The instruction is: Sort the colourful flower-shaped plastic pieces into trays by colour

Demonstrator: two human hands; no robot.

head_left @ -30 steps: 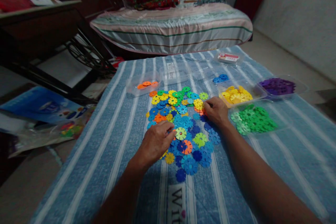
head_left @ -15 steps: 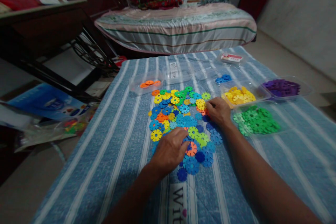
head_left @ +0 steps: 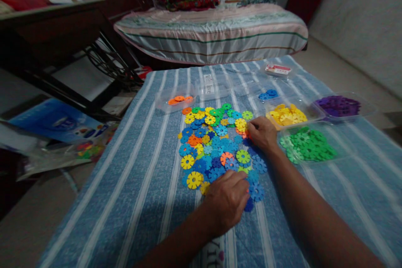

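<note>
A spread of flower-shaped plastic discs [head_left: 221, 130] in blue, yellow, orange and green lies on the striped cloth. My left hand [head_left: 228, 197] rests palm down over its near edge, fingers bent and close together. Its fingertips touch the discs there, and what lies under the palm is hidden. Just left of it are a yellow disc [head_left: 194, 180] and others. My right hand [head_left: 264, 134] is closed at the right edge of the spread, beside some yellow and orange discs [head_left: 241, 124]. Whatever its fingers hold is hidden.
Clear tubs hold green discs [head_left: 309, 144], yellow discs [head_left: 287, 115] and purple discs [head_left: 337, 105] on the right. Blue discs [head_left: 268, 94] and orange discs [head_left: 180, 100] sit in tubs farther back. A box with a red-and-white label [head_left: 278, 69] stands at the far edge. Beyond is a bed [head_left: 210, 33].
My left hand has moved right and nearer across the spread, uncovering yellow and blue discs on the left and shifting some orange and light-green ones. My right hand has stayed in place.
</note>
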